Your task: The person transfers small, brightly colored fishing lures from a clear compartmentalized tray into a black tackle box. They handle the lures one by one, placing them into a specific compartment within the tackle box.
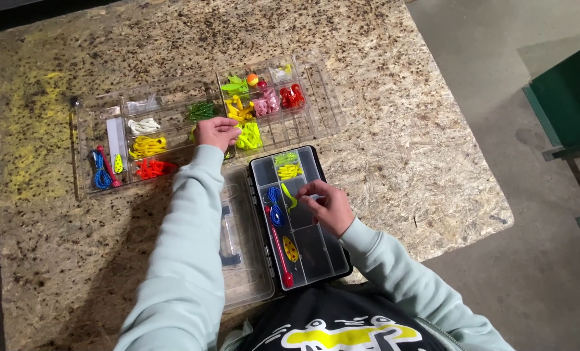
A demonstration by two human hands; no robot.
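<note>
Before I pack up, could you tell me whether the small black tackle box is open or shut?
Open: the black tackle box shows its compartments, and its clear lid lies flat beside it.

Table's right side point(420, 130) lies open — tackle boxes point(173, 123) crowd the left.

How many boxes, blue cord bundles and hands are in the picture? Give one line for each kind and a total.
Boxes: 2, a large clear box and a small black box
Blue cord bundles: 2
Hands: 2, left hand and right hand
Total: 6
</note>
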